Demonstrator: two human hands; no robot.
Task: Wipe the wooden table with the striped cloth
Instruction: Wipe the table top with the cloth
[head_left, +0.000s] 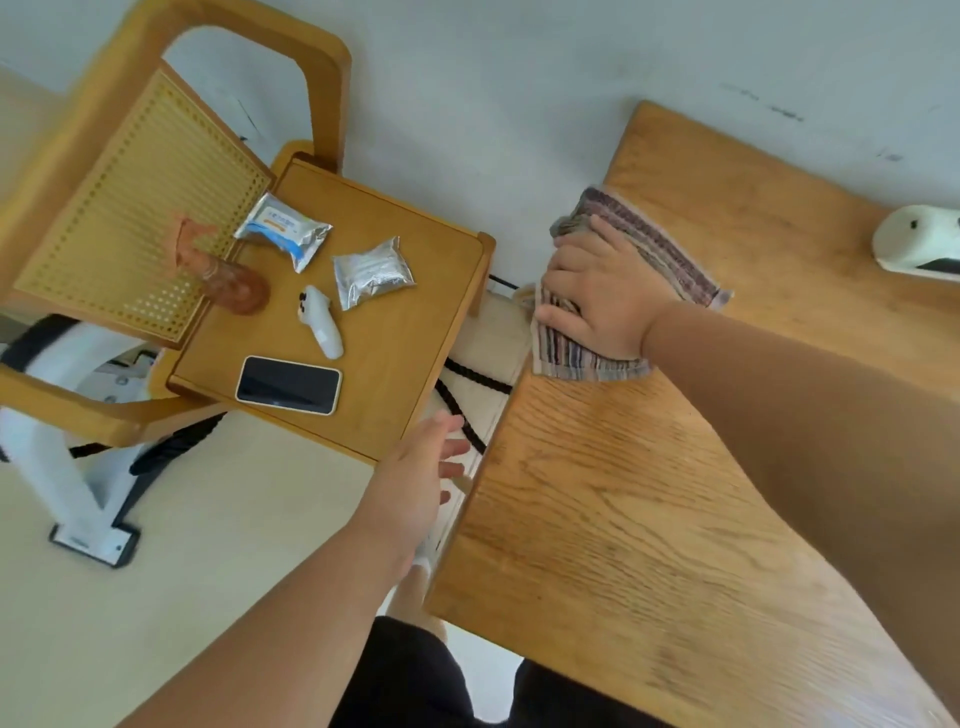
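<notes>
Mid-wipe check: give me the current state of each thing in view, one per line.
striped cloth: crumpled, pressed flat at the table's left edge
right hand: palm down on the cloth
left hand: open, empty, off the table
wooden table: bare where visible
phone: screen dark, on the chair seat

The right hand (597, 291) hides the striped cloth's (654, 244) middle.

Bright, even daylight with only soft, faint shadows and no harsh glare. Wide-angle distortion bends straight lines toward the picture's edges. Motion blur smears the brown bottle (236, 288), the chair (140, 208) and the near edge of the wooden table (649, 545).
</notes>
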